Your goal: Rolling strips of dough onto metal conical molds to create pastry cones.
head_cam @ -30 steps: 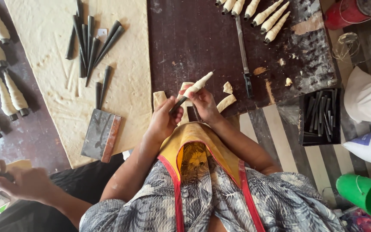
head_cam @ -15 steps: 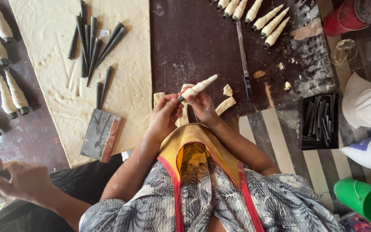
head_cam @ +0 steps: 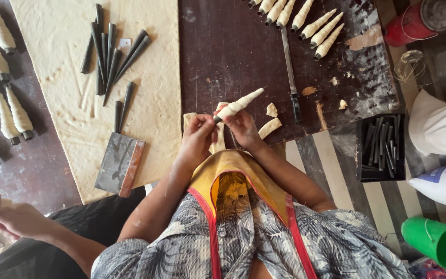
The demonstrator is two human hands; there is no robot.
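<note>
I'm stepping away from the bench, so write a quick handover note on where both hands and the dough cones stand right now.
Left hand: grips the wide end of the metal cone mould being wrapped.
Right hand: pinches the dough strip against that dough-wrapped cone, held above the dark board.
Done: a row of wrapped cones at the board's far edge, more wrapped cones on the far left.
Left: bare metal cones on the rolled dough sheet, more in the black tray; dough scraps near the hands.
Knife on the board, dough scraper on the sheet.
</note>
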